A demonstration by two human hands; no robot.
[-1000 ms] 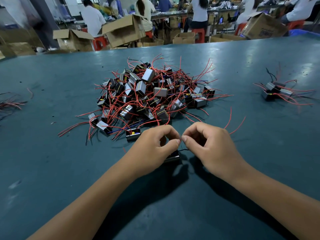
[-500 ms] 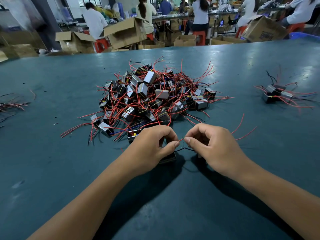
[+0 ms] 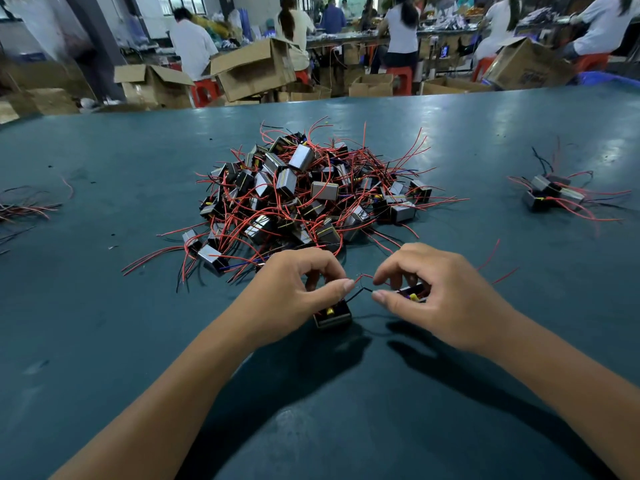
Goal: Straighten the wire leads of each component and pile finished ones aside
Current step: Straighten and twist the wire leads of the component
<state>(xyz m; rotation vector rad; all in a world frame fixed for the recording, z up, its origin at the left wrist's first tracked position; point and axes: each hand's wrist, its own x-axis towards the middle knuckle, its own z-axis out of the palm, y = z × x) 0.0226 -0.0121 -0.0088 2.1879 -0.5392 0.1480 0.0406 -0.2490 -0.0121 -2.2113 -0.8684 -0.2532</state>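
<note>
A big heap of small metal-cased components [image 3: 304, 199] with tangled red and black wire leads lies mid-table. In front of it my left hand [image 3: 294, 296] holds one component [image 3: 333, 316] against the table and pinches its leads between thumb and forefinger. My right hand [image 3: 440, 299] curls round a second component [image 3: 412, 294] and pinches the thin black and red leads [image 3: 362, 289] that run between the two hands. Red leads [image 3: 498, 261] stick out beyond my right hand. A small pile of components [image 3: 554, 197] sits at the right.
The table is a dark teal surface [image 3: 138, 323]. A bundle of loose wires [image 3: 24, 209] lies at the left edge. Beyond the far edge stand cardboard boxes [image 3: 256, 71], red stools and several seated people at another bench.
My hands have drawn slightly apart, and the leads now stretch between them. A second component has come into sight inside my right hand. The view has shifted a little.
</note>
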